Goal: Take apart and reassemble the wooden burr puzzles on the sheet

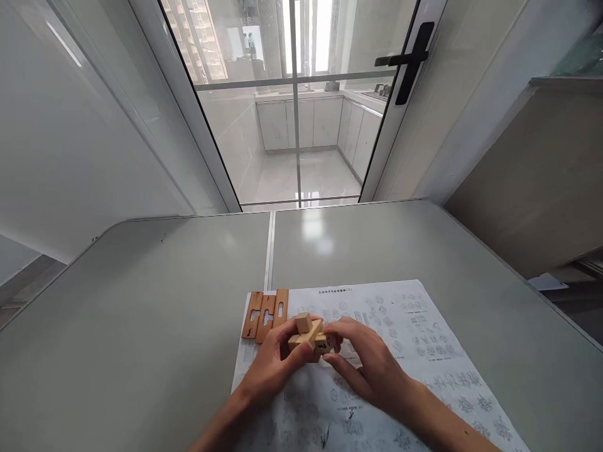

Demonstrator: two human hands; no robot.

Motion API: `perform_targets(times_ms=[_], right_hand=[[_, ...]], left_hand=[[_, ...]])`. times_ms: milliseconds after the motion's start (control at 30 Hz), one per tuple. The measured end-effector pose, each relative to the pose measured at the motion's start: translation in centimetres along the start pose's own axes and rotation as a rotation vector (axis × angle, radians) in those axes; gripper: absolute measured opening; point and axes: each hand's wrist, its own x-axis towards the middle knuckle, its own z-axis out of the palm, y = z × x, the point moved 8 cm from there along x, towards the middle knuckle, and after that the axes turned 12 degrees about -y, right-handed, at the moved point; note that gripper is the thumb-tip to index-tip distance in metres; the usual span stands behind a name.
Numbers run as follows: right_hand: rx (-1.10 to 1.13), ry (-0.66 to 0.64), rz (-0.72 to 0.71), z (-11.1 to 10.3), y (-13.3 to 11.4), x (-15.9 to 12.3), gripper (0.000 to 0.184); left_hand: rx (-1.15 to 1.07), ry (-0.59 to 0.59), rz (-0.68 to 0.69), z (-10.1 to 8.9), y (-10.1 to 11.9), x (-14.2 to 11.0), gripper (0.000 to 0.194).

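Note:
A partly assembled wooden burr puzzle (309, 334) of pale crossed blocks is held just above the printed sheet. My left hand (277, 359) is closed around its left side, the thumb pressed along the front. One block stands up from the top, and a dark "3" is marked on the end facing me. On the right side, my right hand (370, 359) has its thumb and index finger curled about the numbered end; its other fingertips are partly hidden behind. Three flat, reddish-brown notched wooden pieces (267, 314) lie side by side just beyond my left hand.
Under both hands lies a white sheet (443, 358) printed with small puzzle diagrams. The grey-green table (141, 326) has a pale seam (269, 251) running away from me. Beyond its far edge is a glass door with a black handle (409, 61).

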Motion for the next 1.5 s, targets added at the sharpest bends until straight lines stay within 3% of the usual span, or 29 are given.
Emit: perform_targets(times_ms=[333, 500, 667, 1100, 1500], right_hand=[[0.028, -0.020, 0.099, 0.3, 1.2, -0.3, 0.014], [0.073, -0.072, 0.056, 0.9, 1.1, -0.1, 0.031], [0.071, -0.089, 0.031, 1.2, 0.8, 0.3, 0.023], [0.090, 0.022, 0.041, 0.5, 0.6, 0.4, 0.035], [0.118, 0.088, 0.090, 0.0, 1.1, 0.4, 0.028]], left_hand=[[-0.049, -0.037, -0.013, 0.0, -0.8, 0.1, 0.080], [-0.021, -0.037, -0.020, -0.1, -1.0, 0.0, 0.089], [0.001, -0.051, -0.002, 0.4, -0.4, -0.1, 0.091], [-0.090, -0.016, -0.051, 0.8, 0.3, 0.2, 0.052], [-0.054, 0.040, -0.011, 0.2, 0.8, 0.2, 0.051]])
